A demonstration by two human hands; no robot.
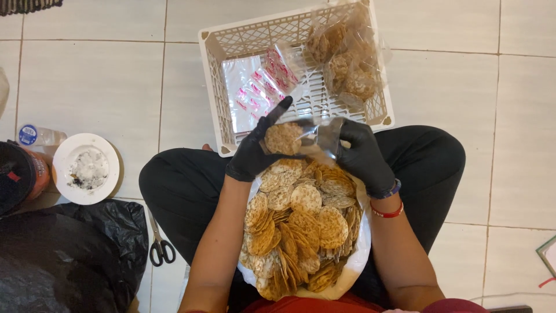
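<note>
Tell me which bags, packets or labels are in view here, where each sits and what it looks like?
Clear bag: held open between both gloved hands, over the lap.
Empty clear bags with pink print: flat stack in the white basket, left side.
Filled cracker bags: basket's right side, clear, brown rounds inside.
Large white bag: on the lap, open, full of round crackers.
Black bag: floor, lower left, crumpled.
</note>
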